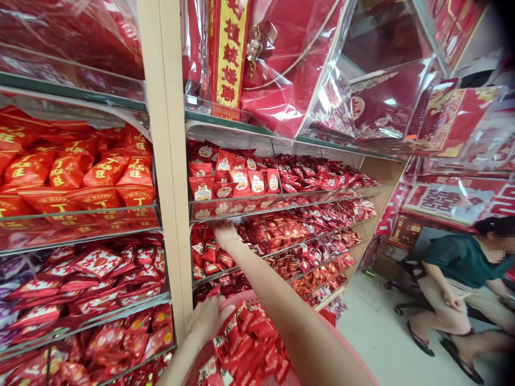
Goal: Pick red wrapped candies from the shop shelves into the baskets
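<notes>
A pink basket (247, 296) full of small red candy packets (257, 343) is at the bottom centre. My left hand (206, 320) is closed on its left rim, thumb toward the packets. My right arm stretches across above the basket into a shelf compartment. There my right hand (227, 237) is among red packets with white labels (211, 251), close under the shelf above. Its fingers are partly hidden, so whether they grip a packet does not show.
A wooden post (171, 161) divides the shelves, which have clear front lips. Large orange-red packets (80, 166) fill the left shelf. Wrapped red goods (281, 64) stand overhead. A seated person (462, 279) is at the right, beyond the pale floor (362, 332).
</notes>
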Demonstrator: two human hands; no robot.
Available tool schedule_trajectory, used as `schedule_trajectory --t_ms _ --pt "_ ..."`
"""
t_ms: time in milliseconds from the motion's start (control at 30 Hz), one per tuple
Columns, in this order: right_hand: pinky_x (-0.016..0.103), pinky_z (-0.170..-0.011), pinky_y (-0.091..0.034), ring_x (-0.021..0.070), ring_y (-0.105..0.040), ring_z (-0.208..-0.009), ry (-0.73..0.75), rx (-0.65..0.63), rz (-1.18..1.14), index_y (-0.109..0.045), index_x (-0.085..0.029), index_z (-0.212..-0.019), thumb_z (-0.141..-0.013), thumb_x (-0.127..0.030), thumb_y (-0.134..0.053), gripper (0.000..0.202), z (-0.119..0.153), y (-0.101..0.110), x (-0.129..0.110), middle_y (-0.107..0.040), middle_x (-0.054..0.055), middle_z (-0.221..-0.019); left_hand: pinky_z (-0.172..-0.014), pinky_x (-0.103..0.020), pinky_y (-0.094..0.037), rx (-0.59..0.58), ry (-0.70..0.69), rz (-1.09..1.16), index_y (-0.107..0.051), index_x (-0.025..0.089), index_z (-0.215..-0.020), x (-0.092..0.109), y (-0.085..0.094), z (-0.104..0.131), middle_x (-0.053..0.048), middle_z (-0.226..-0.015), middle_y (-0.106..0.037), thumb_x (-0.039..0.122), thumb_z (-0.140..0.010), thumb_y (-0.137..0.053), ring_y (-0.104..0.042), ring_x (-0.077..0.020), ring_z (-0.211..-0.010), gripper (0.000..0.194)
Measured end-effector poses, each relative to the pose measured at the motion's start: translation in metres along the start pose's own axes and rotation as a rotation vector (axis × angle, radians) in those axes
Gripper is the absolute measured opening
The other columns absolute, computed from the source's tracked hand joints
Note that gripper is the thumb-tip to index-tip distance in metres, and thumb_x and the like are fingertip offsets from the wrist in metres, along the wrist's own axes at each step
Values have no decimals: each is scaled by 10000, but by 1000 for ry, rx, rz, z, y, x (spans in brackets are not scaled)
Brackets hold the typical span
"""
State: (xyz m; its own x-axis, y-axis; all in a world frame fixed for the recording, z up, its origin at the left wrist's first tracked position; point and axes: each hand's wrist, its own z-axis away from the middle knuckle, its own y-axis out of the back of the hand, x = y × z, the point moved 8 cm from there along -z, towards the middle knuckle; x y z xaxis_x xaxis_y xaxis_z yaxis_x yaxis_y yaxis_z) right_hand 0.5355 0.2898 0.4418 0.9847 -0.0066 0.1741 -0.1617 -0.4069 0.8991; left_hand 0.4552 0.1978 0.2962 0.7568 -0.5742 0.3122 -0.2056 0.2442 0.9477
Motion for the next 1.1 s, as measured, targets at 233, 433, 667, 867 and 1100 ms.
schedule_trajectory --t_ms 233,433,667,867,1100 --pt "366 -864 -307 238 -441 -1041 88 79 40 -501 -143 -1105 -850 -117 -384 281 16 25 1 -562 114 -1085 -586 -255 -374 44 -62 19 -566 234 -786 5 0 -4 -58 -830 -680 603 -809 -310 -643 -242 -822 450" --pt "340 -838 -327 212 -444 -991 211 179 24 -458 -181 -1135 -890 -152 -318 284 67 75 3 -548 83 -1078 -611 -242 -363 55 -85 4 -555 232 -749 16 7 -2 -31 -788 -677 538 -837 -315 -640 -199 -807 399" --pt "310 -915 -323 178 -419 -1079 252 346 -475 -418 -184 -1180 -851 -158 -375 333 120 104 0 -470 63 -1220 -572 -243 -365 46 -109 -50 -580 225 -744 35 8 -2 -40 -770 -672 576 -813 -325 -636 -214 -771 439" --pt "294 -845 -418 147 -536 -910 -211 479 -1215 -451 -175 -1088 -795 -257 -471 305 161 77 50 -559 42 -1004 -636 -249 -392 37 -77 -50 -601 225 -777 37 8 2 -50 -799 -677 591 -807 -324 -632 -201 -789 459" --pt "310 -764 -476 152 -557 -799 -419 201 -1522 -506 -207 -977 -727 -325 -579 286 225 22 55 -586 2 -864 -667 -258 -404 38 -65 -17 -617 240 -857 34 7 1 -57 -869 -680 617 -782 -348 -621 -219 -853 469"
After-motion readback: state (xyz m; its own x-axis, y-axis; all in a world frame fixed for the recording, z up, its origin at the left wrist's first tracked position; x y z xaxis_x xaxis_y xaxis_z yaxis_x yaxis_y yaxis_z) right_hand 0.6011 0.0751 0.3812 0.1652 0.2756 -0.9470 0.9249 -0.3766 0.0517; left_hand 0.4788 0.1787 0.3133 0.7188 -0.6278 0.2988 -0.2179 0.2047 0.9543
